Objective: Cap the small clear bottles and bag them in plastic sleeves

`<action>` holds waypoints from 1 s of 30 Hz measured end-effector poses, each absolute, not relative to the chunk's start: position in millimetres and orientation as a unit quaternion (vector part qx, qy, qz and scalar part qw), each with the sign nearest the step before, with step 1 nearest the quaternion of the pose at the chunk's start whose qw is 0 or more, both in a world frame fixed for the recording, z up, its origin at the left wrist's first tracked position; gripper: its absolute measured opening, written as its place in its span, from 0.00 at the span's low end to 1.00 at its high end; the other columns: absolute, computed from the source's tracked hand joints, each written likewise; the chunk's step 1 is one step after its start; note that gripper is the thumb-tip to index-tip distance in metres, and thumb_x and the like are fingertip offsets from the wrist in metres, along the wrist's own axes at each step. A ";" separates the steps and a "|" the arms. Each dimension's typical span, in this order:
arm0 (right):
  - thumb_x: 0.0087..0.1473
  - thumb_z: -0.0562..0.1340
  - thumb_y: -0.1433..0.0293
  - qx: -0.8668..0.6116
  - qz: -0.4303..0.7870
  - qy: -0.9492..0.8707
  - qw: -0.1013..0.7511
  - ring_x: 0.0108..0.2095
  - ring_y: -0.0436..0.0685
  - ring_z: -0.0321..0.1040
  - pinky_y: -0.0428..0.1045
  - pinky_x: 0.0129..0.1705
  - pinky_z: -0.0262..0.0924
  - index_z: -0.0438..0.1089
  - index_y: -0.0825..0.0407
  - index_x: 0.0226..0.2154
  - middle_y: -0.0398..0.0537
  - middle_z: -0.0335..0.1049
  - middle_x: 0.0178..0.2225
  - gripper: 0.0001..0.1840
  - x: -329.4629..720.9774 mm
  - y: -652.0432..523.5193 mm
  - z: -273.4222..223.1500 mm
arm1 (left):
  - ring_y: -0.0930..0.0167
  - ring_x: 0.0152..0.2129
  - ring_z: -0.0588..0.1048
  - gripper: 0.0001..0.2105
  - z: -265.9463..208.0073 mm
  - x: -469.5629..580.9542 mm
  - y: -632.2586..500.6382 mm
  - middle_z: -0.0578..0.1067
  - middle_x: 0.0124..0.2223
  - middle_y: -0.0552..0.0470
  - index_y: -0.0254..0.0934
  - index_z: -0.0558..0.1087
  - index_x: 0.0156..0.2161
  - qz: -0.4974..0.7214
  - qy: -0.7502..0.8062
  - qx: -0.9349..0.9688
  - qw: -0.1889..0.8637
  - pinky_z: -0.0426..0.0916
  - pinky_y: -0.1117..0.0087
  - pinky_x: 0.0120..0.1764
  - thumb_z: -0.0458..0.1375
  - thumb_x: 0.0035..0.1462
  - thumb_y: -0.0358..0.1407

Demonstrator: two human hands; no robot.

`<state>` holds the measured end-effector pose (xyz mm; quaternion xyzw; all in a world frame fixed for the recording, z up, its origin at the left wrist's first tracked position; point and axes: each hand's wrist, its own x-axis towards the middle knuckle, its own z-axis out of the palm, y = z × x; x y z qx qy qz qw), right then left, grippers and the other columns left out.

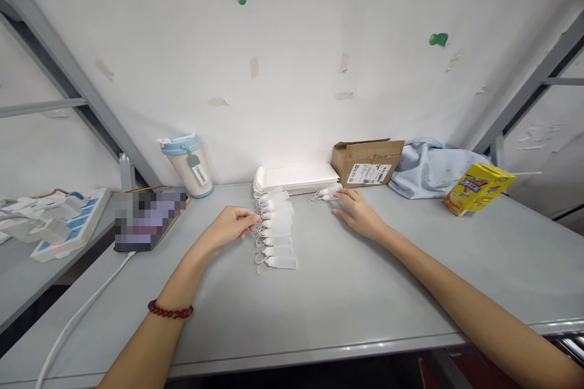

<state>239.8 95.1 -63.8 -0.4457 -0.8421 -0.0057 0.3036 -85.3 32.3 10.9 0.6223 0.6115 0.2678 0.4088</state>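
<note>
Several small translucent white plastic tubes (281,262) with white string loops lie in a column on the grey table, their loops pointing left. My left hand (232,226) is beside the upper part of this column, thumb and fingers pinched together at the loops. Whatever is between those fingertips is too small to make out. Over on the right, my right hand (360,214) rests with its fingertips touching a separate pair of looped tubes (329,193). Its fingers are stretched out and the thumb stands apart from them. Behind the tubes lies a stack of white paper or envelopes (296,176).
Along the wall stand a cup with a blue lid (189,167), an opened cardboard box (368,163), a bluish cloth (429,164) and a yellow drink carton (477,189) with a straw. At left are a phone (148,219) on a white cable and a power strip (73,234).
</note>
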 end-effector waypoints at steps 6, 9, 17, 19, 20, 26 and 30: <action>0.56 0.54 0.65 -0.436 -0.033 -0.856 0.275 0.56 0.67 0.49 0.64 0.52 0.55 0.59 0.49 0.51 0.57 0.48 0.59 0.20 235.0 90.1 -59.1 | 0.78 0.16 0.59 0.15 7.9 -87.2 34.1 0.68 0.24 0.55 0.33 0.72 0.28 0.262 0.606 0.622 0.420 0.54 0.75 0.22 0.55 0.47 0.45; 0.57 0.53 0.65 -0.440 -0.033 -0.861 0.252 0.57 0.66 0.49 0.64 0.51 0.55 0.59 0.48 0.52 0.56 0.49 0.59 0.19 233.7 89.1 -58.2 | 0.77 0.16 0.59 0.16 7.2 -87.3 34.8 0.68 0.24 0.55 0.33 0.73 0.29 0.262 0.606 0.623 0.419 0.55 0.75 0.22 0.55 0.47 0.46; 0.56 0.54 0.65 -0.433 -0.025 -0.856 0.282 0.49 0.64 0.58 0.62 0.49 0.59 0.60 0.49 0.51 0.57 0.61 0.48 0.20 235.4 91.4 -60.3 | 0.77 0.16 0.59 0.18 7.7 -85.9 33.9 0.69 0.24 0.54 0.33 0.73 0.29 0.258 0.606 0.631 0.410 0.55 0.74 0.22 0.54 0.47 0.49; 0.56 0.54 0.66 -0.435 -0.032 -0.852 0.289 0.48 0.64 0.58 0.61 0.49 0.59 0.60 0.50 0.51 0.58 0.61 0.47 0.20 235.7 91.6 -59.2 | 0.77 0.16 0.59 0.18 8.5 -85.7 33.4 0.69 0.24 0.54 0.33 0.73 0.29 0.260 0.604 0.633 0.408 0.55 0.74 0.22 0.54 0.47 0.49; 0.56 0.53 0.66 -0.436 -0.038 -0.850 0.293 0.49 0.64 0.57 0.61 0.50 0.58 0.60 0.51 0.51 0.58 0.60 0.48 0.20 235.6 91.8 -58.4 | 0.77 0.16 0.59 0.18 8.8 -85.6 33.1 0.69 0.24 0.54 0.33 0.73 0.29 0.261 0.604 0.632 0.408 0.55 0.74 0.22 0.54 0.47 0.49; 0.56 0.51 0.70 -0.445 -0.065 -0.853 0.265 0.56 0.66 0.50 0.62 0.53 0.54 0.57 0.53 0.53 0.59 0.53 0.56 0.21 234.0 100.6 -57.9 | 0.77 0.16 0.59 0.17 6.5 -83.8 33.9 0.68 0.23 0.55 0.34 0.70 0.24 0.261 0.607 0.631 0.406 0.55 0.74 0.23 0.55 0.47 0.48; 0.56 0.52 0.71 -0.455 -0.062 -0.855 0.239 0.58 0.66 0.47 0.63 0.52 0.54 0.55 0.50 0.54 0.57 0.52 0.57 0.22 234.9 105.4 -60.6 | 0.77 0.15 0.59 0.16 3.7 -84.2 35.7 0.68 0.22 0.56 0.34 0.72 0.25 0.257 0.609 0.627 0.412 0.53 0.74 0.22 0.56 0.46 0.48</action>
